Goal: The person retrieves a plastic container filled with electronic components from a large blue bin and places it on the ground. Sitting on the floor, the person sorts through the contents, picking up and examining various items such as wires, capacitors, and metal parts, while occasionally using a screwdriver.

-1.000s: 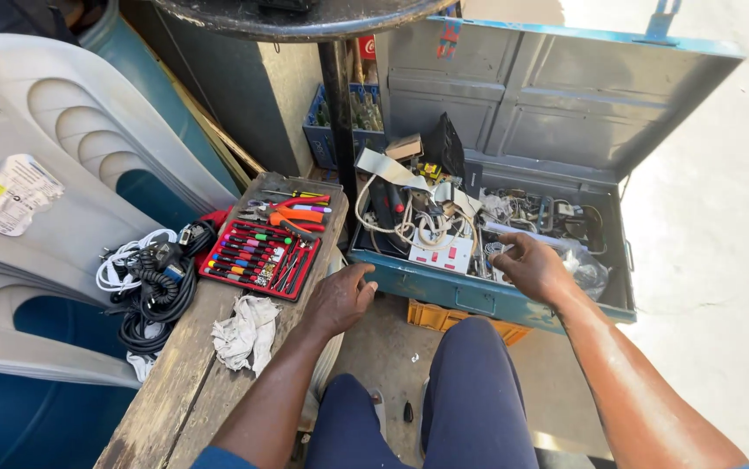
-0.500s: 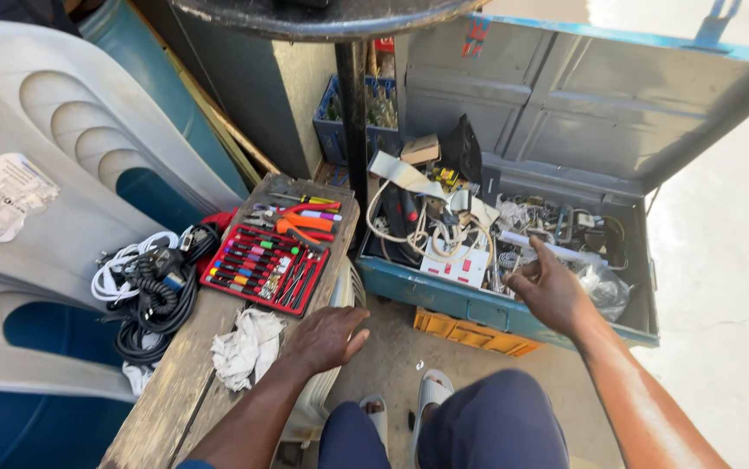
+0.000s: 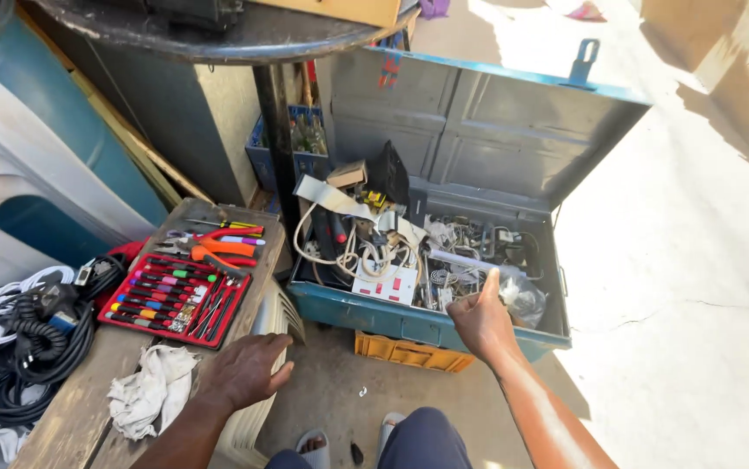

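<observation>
Head view: our right hand (image 3: 481,320) sits at the front rim of the blue metal toolbox (image 3: 409,320), fingers curled, maybe empty, the clutter of cables (image 3: 353,252) just beyond. Our left hand (image 3: 244,372) rests open on the desk (image 3: 79,417) edge, farther off.

A dented blue-grey metal toolbox (image 3: 409,321) is standing open, crammed with cables, its front rim under the right hand (image 3: 479,323).

Harsh sun blowing out the pavement (image 3: 696,260) on the right, deep shade at left, sharp focus mostly, wide-angle bending near the edges.
</observation>
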